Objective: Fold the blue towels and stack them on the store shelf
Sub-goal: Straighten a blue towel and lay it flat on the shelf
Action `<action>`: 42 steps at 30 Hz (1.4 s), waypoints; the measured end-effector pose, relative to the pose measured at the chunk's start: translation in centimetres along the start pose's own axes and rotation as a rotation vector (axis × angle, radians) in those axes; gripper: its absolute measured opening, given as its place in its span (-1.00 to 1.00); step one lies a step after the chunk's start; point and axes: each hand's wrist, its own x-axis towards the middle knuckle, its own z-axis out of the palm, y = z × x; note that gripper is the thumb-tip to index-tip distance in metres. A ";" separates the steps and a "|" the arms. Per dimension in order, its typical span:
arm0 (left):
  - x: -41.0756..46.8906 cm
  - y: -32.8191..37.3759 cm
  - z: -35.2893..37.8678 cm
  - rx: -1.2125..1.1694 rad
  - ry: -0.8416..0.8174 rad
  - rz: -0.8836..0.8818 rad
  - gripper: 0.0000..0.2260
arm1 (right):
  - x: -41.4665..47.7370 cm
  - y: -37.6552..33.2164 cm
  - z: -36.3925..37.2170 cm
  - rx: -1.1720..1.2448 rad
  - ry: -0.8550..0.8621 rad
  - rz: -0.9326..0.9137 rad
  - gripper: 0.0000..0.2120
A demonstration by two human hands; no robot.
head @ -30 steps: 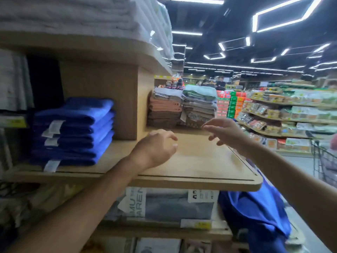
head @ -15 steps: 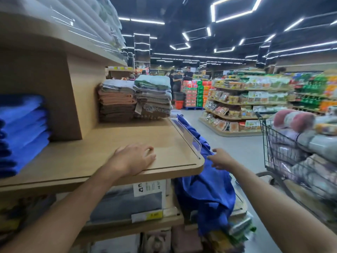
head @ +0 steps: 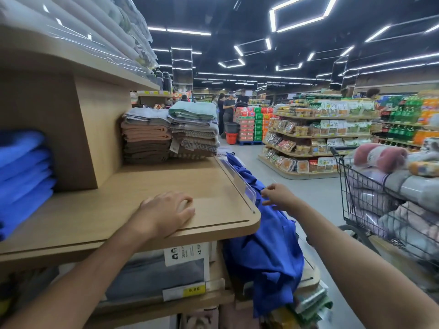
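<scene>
Left hand (head: pixel 166 213) flat on shelf (head: pixel 180 179), holding nothing. Right hand (head: pixel 278 197) at loose towel (head: pixel 268 252), fingers curled; actual pinch cannot tell. Towel hangs off shelf end, beside rail (head: pixel 240 184); folded stack (head: pixel 23 172) far left. Risk: weak hold drops cloth to floor; lift snags rail.

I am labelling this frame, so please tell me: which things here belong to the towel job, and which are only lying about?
Job: folded blue towels, loose blue towel, wooden shelf, left hand resting on it, right hand at that towel.
Not job: brown towel stack, shopping cart, snack shelves.
</scene>
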 end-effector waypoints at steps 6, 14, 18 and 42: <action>-0.3 0.0 0.0 0.009 -0.016 0.005 -0.57 | -1.3 2.9 0.6 -0.232 -0.120 0.176 -0.76; -0.7 0.3 -0.3 -0.006 0.007 0.007 -0.57 | -0.4 0.2 -1.8 -0.054 -0.103 0.170 -0.78; -0.8 0.4 -0.4 0.014 -0.005 0.008 -0.59 | -1.4 1.6 -0.9 -0.234 -0.205 0.277 -0.83; 1.2 11.2 -5.1 -1.005 0.128 0.097 -0.51 | -9.4 -18.4 -3.1 0.515 -0.400 -0.205 -0.89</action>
